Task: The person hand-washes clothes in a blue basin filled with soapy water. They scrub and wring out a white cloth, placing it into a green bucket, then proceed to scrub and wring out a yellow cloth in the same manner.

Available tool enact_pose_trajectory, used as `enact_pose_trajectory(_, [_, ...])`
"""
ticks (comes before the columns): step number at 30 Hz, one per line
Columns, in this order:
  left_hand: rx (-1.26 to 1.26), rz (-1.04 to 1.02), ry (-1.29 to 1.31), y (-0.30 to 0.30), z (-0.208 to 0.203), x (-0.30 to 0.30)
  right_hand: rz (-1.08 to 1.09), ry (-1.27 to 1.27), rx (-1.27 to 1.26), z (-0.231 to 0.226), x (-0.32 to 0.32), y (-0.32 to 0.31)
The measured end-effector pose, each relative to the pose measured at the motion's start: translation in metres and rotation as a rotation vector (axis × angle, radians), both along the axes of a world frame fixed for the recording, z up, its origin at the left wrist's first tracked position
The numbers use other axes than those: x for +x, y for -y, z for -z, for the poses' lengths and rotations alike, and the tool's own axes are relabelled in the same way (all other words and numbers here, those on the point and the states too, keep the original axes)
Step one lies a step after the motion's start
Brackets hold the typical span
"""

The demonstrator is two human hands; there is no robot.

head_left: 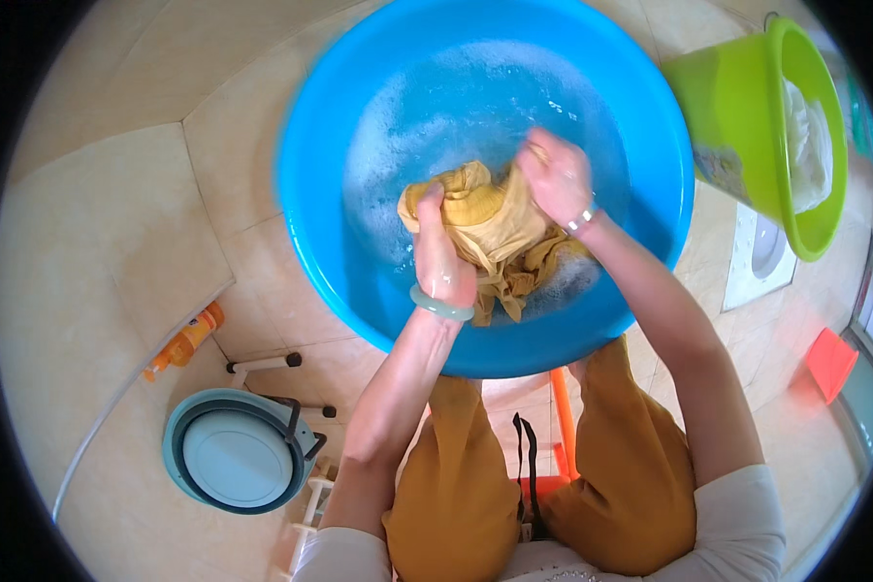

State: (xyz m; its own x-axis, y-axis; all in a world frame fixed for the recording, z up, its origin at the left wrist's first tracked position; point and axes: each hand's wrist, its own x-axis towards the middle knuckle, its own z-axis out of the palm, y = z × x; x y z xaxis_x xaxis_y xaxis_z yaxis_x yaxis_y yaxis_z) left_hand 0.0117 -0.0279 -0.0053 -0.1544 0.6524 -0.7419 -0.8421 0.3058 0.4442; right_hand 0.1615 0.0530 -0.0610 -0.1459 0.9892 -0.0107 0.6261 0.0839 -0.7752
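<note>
My left hand [439, 254] and right hand [557, 180] clutch a mustard-yellow garment [495, 228] bunched between them, loose folds trailing toward the blue washbasin's near rim [524, 363].

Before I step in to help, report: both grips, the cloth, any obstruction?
Left grip and right grip both closed on mustard-yellow cloth. Cloth bunched inside blue basin of sudsy water. Nothing visible blocking either grip.
</note>
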Motion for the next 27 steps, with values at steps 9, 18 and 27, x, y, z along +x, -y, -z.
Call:
enact_pose_trajectory(9, [0.044, 0.383, -0.472, 0.049, 0.031, -0.054, -0.358, 0.085, -0.072, -0.028, 0.053, 0.036])
enact_pose_trajectory(18, [0.034, 1.026, -0.633, 0.017, 0.009, -0.084, -0.478, 0.541, -0.136, -0.051, 0.056, 0.045])
enact_pose_trajectory(27, [0.018, 1.381, -1.095, 0.007, 0.035, -0.090, -0.137, -0.729, -0.329, -0.127, 0.065, 0.005])
